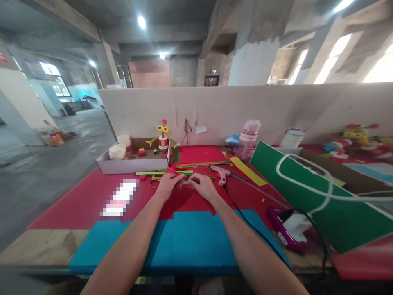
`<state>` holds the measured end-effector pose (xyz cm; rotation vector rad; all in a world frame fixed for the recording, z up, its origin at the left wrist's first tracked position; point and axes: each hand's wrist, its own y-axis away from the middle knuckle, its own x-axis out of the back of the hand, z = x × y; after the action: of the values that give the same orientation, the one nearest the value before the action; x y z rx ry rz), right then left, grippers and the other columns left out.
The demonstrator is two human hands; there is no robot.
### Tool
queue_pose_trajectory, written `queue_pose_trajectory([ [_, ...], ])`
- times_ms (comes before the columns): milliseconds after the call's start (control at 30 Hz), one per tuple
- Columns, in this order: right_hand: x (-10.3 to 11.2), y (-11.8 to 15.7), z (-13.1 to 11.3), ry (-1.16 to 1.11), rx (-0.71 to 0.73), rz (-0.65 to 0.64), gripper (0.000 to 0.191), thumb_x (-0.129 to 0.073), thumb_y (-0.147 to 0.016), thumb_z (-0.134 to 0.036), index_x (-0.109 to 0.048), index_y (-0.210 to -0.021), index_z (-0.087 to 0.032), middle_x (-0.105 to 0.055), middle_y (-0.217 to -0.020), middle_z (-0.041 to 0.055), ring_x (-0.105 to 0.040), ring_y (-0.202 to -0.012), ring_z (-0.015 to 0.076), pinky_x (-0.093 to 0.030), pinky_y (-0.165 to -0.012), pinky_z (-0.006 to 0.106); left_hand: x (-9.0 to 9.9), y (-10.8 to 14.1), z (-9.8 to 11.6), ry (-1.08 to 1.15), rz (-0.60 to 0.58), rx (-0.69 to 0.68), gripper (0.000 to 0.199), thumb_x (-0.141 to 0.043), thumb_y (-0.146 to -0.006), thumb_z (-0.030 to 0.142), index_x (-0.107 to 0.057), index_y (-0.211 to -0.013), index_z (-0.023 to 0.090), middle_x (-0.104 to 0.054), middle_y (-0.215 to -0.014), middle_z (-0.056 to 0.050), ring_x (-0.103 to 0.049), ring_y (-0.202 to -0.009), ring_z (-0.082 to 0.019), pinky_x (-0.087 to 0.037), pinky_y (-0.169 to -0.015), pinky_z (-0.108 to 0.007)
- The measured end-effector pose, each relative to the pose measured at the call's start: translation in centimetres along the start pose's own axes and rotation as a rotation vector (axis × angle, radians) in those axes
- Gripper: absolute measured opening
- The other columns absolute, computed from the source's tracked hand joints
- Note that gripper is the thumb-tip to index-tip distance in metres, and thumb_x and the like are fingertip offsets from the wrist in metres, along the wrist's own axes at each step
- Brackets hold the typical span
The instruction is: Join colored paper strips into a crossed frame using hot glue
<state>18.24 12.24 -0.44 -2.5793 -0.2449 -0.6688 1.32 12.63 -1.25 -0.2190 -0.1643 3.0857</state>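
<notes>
Both hands meet over the red table top (150, 211). My left hand (167, 185) is closed in a pinch on a narrow red strip (175, 171), whose far end points up and left. Close beside it, my right hand (202, 185) is closed too, thumb and fingertips together near the strip's close end. Whatever lies between those fingertips is too small to make out. Behind the hands lie several green strips (147, 173) and a small red roll (142, 178). A pink glue gun (221, 174) rests to the right of my right hand.
A white-edged box (135, 166) holds paper cups (118, 151) and a yellow-and-red figure (163, 139). A pink bottle (248, 137) stands at the back. To the right are a green board (307, 192) and a purple power strip (284, 233) with cables. Blue sheet (193, 241) covers the front edge.
</notes>
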Motion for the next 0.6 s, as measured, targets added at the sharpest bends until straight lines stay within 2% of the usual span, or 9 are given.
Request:
queue_pose_trajectory([
  [133, 0.1, 0.0, 0.0, -0.04, -0.013, -0.037, 0.014, -0.057, -0.077, -0.03, -0.062, -0.072, -0.017, -0.06, -0.058, -0.0014, -0.054, -0.056, 0.0127, -0.039, -0.057, 0.023, 0.5, -0.1, 0.9, 0.092, 0.087, -0.013, 0.03, -0.078, -0.06, 0.037, -0.066, -0.066, 0.01, -0.059, -0.055, -0.001, -0.047, -0.044, -0.007, -0.039, -0.047, -0.023],
  [300, 0.0, 0.0, 0.4, -0.207, -0.081, -0.122, 0.015, -0.058, -0.077, -0.032, -0.059, -0.072, -0.017, -0.063, -0.061, -0.0001, -0.059, -0.057, 0.0131, -0.044, -0.057, 0.023, 2.1, -0.4, 2.2, 0.154, 0.229, -0.044, 0.031, -0.08, -0.057, 0.035, -0.067, -0.07, 0.009, -0.058, -0.055, 0.0, -0.045, -0.042, -0.005, -0.036, -0.043, -0.02],
  [433, -0.1, -0.1, 0.6, -0.299, -0.105, -0.126, 0.016, -0.06, -0.075, -0.033, -0.06, -0.071, -0.017, -0.063, -0.062, 0.0001, -0.059, -0.057, 0.0125, -0.046, -0.058, 0.023, 3.0, -0.6, 2.7, 0.261, 0.287, -0.135, 0.032, -0.079, -0.059, 0.037, -0.065, -0.069, 0.01, -0.056, -0.055, 0.0, -0.047, -0.045, -0.006, -0.036, -0.044, -0.019],
  [500, -0.2, -0.1, 0.5, -0.347, -0.122, -0.102, 0.017, -0.06, -0.074, -0.033, -0.059, -0.071, -0.017, -0.063, -0.062, -0.0004, -0.058, -0.056, 0.0118, -0.046, -0.058, 0.023, 2.8, -0.5, 2.6, 0.319, 0.212, -0.168, 0.036, -0.074, -0.065, 0.044, -0.066, -0.078, 0.011, -0.057, -0.059, 0.0, -0.048, -0.047, -0.006, -0.038, -0.046, -0.019],
  [600, -0.6, 0.0, 0.1, -0.386, -0.127, -0.08, 0.018, -0.06, -0.074, -0.035, -0.06, -0.073, -0.017, -0.063, -0.063, -0.0011, -0.057, -0.056, 0.0114, -0.046, -0.059, 0.024, 1.6, 0.0, 2.0, 0.204, -0.04, -0.11, 0.042, -0.07, -0.069, 0.047, -0.066, -0.092, 0.012, -0.057, -0.058, 0.001, -0.048, -0.047, -0.007, -0.039, -0.048, -0.021],
])
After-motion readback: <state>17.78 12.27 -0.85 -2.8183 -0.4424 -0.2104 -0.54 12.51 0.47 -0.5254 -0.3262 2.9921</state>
